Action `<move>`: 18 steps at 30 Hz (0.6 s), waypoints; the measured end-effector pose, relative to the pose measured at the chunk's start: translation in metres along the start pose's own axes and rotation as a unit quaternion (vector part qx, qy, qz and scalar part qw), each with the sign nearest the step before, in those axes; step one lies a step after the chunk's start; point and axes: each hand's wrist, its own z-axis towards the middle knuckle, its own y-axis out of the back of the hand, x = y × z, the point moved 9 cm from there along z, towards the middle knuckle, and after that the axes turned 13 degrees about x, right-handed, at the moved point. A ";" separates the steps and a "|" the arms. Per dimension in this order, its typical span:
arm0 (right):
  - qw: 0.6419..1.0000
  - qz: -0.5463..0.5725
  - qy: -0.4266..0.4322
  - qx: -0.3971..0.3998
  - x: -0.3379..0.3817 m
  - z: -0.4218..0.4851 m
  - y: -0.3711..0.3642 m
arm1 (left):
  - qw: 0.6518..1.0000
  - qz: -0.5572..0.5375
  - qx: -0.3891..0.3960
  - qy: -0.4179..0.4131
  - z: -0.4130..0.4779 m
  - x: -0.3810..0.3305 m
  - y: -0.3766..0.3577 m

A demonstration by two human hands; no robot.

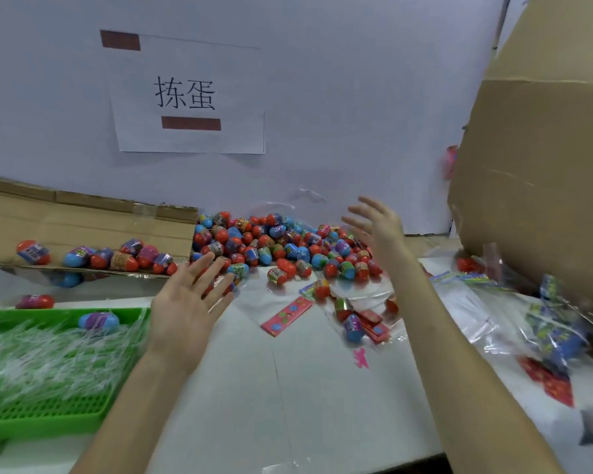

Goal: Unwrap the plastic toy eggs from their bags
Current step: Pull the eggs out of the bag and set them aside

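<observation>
The left hand point(189, 302) is wide open with its fingers spread, and it holds nothing. Its fingertips are over the near edge of a big pile of red and blue plastic toy eggs point(271, 244). The pile sits at the far side of the white table point(288, 388), against the wall. The right hand point(379, 227) is wide open too and holds nothing. It is up over the right side of the pile and looks a bit blurry. More eggs lie in a row on a flat brown cardboard sheet point(83, 220) at the far left. Near the left is a green plastic basket point(48, 415) full of see-through empty bags point(48, 354), with one blue and purple egg point(99, 321) on top. A few eggs in a see-through bag point(353, 328) lie just near the pile, beside a pink paper strip point(286, 316). A big brown cardboard box point(534, 165) stands on the right, with more crinkly bags point(466, 309) by it. A white paper sign point(189, 97) hangs on the wall.
</observation>
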 end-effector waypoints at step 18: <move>0.783 -0.537 0.020 0.313 -0.103 -0.082 -0.145 | 0.993 0.068 -0.097 0.019 -0.011 0.000 0.015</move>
